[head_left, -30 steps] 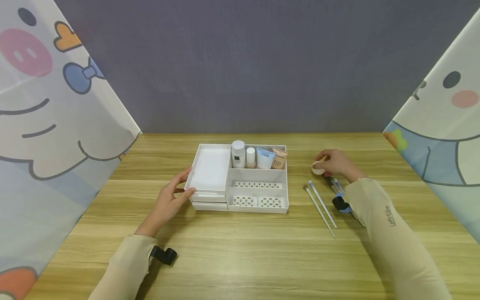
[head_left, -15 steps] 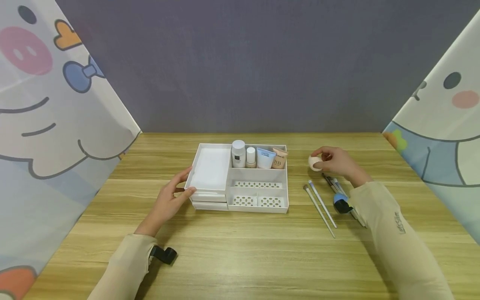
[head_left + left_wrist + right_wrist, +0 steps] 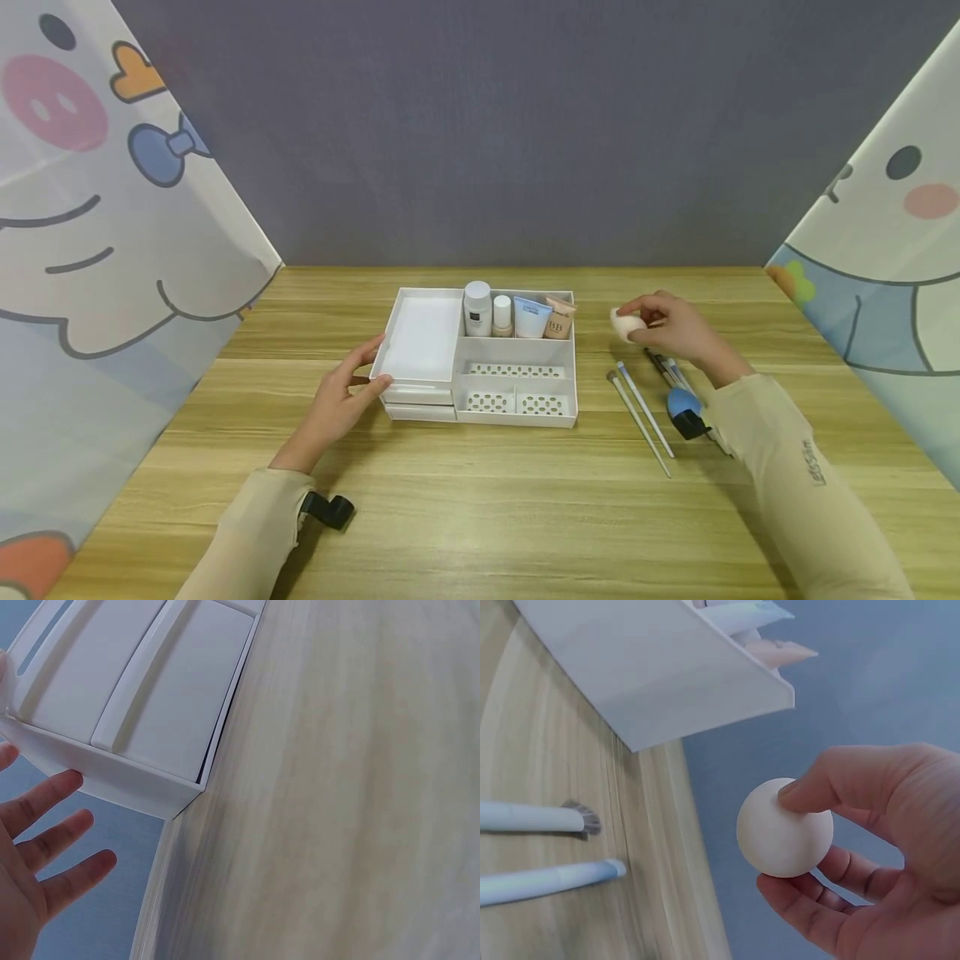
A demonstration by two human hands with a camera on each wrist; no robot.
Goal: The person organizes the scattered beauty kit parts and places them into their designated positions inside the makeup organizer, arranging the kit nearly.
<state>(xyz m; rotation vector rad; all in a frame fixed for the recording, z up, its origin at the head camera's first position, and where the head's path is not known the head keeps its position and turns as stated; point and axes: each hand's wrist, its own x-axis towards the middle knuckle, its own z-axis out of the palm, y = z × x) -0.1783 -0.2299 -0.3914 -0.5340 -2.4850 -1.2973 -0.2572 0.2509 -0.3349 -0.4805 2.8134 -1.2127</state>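
My right hand point(image 3: 678, 335) pinches a cream-white, egg-shaped makeup sponge point(image 3: 627, 325) between thumb and fingers, held to the right of a white cosmetics organizer point(image 3: 517, 346). In the right wrist view the sponge point(image 3: 784, 829) looks round, with the thumb pressed on its upper side. My left hand point(image 3: 341, 402) touches the organizer's left front corner, thumb at the front edge and fingers along the side. Seen from the left wrist, the fingers point(image 3: 56, 836) are straight and spread beside the drawer fronts point(image 3: 180, 682). Two makeup brushes point(image 3: 639, 421) lie on the table between organizer and right arm.
The organizer's back compartment holds a white-capped bottle point(image 3: 477, 310), a smaller bottle point(image 3: 502, 317), a blue-white tube point(image 3: 532, 318) and a beige BB tube point(image 3: 559, 319). More brushes point(image 3: 663, 367) and a blue rounded item point(image 3: 682, 402) lie by the right forearm. Printed panels flank the wooden table point(image 3: 480, 517).
The right hand has lifted the sponge and carried it slightly left toward the organizer, the forearm shifting outward. The left hand stays at the organizer's corner.
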